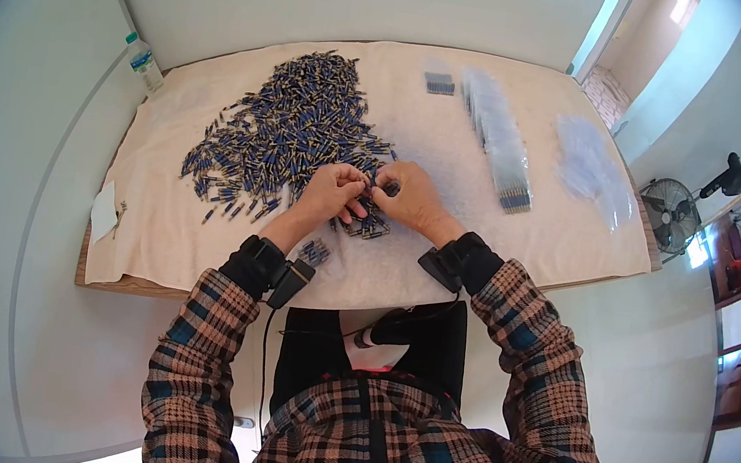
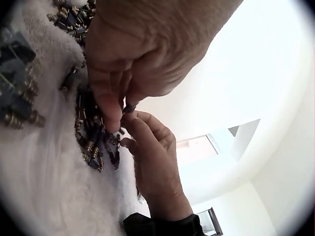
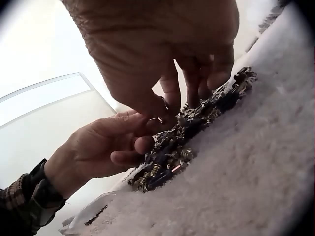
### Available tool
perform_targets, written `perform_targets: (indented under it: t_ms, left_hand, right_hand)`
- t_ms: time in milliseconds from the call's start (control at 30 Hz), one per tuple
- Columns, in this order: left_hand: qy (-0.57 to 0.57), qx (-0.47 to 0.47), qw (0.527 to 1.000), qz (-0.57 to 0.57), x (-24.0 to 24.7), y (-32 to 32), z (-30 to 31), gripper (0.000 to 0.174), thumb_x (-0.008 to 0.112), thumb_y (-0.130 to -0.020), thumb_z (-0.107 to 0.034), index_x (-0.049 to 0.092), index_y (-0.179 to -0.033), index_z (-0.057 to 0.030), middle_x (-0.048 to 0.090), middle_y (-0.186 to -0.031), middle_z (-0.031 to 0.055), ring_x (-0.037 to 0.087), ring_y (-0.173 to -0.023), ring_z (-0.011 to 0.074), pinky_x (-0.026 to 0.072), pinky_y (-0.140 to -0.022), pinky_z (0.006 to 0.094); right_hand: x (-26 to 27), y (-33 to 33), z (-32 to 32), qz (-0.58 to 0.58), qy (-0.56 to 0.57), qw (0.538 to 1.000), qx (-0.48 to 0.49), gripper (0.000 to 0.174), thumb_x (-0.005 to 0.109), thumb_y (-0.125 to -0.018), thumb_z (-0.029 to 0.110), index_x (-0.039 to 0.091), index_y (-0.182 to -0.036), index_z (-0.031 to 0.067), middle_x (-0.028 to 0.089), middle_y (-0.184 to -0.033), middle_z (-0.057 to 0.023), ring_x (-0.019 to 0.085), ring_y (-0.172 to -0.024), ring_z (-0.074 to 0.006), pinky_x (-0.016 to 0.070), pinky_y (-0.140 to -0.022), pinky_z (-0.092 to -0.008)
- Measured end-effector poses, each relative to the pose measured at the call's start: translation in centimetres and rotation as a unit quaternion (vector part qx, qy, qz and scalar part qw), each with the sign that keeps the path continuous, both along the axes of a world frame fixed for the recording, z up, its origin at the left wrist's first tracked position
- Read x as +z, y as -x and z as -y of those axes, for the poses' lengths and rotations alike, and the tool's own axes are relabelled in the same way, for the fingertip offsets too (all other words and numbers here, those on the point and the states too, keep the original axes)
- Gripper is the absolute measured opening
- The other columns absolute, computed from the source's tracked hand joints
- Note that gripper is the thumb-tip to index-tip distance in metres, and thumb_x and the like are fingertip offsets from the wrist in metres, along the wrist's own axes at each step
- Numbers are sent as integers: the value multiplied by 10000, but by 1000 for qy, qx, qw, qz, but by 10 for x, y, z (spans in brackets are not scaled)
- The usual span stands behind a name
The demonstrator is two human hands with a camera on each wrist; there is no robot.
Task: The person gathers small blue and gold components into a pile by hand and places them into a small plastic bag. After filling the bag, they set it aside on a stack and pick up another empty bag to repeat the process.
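Fingertips meet at the near right side of a big pile of small dark-blue parts with brass-coloured coils (image 1: 312,110). My left hand (image 1: 330,197) pinches a small dark-blue part (image 2: 129,108) between thumb and finger. From the other side my right hand (image 1: 414,202) pinches at the same part, its thumb and forefinger against the left fingertips. The fingers cover most of the part. Right under both hands lie more coiled parts (image 3: 184,130). Close to the left wrist, a small clear bag of parts (image 1: 315,252) rests on the cloth.
Cream cloth (image 1: 225,258) covers the table. Long clear plastic bags (image 1: 497,140) overlap right of centre, beside a small row of parts (image 1: 439,84). Flat clear bags (image 1: 592,168) lie farther right. A bottle (image 1: 143,62) stands at the left edge, white paper (image 1: 105,211) nearer.
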State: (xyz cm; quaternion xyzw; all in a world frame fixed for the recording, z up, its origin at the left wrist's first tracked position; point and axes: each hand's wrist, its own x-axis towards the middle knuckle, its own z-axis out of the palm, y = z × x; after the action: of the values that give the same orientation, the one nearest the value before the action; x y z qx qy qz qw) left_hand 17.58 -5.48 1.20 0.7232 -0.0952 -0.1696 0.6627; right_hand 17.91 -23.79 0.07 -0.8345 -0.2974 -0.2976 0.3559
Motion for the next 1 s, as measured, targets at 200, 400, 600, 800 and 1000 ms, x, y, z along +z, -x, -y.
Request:
perform_targets:
  t_ms: [200, 400, 600, 800, 1000]
  left_hand:
    - [26, 0, 1000, -8, 7, 2, -3, 124, 498, -911, -59, 543, -986, 28, 639, -840, 101, 660, -593, 186, 518, -411, 251]
    - [51, 33, 998, 5, 10, 11, 5, 100, 504, -912, -57, 535, -958, 25, 633, -815, 108, 660, -599, 191, 550, -461, 269]
    - [85, 78, 993, 22, 10, 18, 8, 97, 531, -907, -66, 559, -917, 27, 632, -791, 112, 655, -602, 183, 568, -515, 276]
    - [82, 72, 993, 33, 19, 24, -8, 113, 552, -899, -73, 591, -895, 33, 628, -759, 90, 640, -588, 162, 553, -512, 259]
    - [-42, -31, 997, 62, 30, 36, -29, 124, 574, -887, -85, 605, -904, 34, 624, -756, 66, 605, -575, 114, 511, -505, 232]
  right_hand:
    - [5, 1, -3, -284, -80, 954, 60, 123, 664, -704, 120, 668, -753, 7, 642, -679, -141, 626, -607, -239, 495, -591, -321]
    - [17, 10, -7, -286, -75, 953, 60, 116, 670, -726, 112, 672, -769, 4, 644, -641, -121, 621, -542, -195, 492, -541, -292]
    - [29, 21, -17, -171, -5, 985, 11, 117, 646, -718, 109, 657, -720, -8, 637, -656, -151, 626, -593, -280, 488, -574, -367]
    - [39, 31, -24, -95, 21, 994, 55, 137, 650, -736, 134, 653, -724, -1, 625, -644, -144, 609, -596, -301, 477, -593, -397]
    - [47, 33, -29, -289, -134, 943, 98, 147, 665, -775, 135, 682, -800, -9, 652, -662, -90, 613, -564, -164, 476, -501, -297]
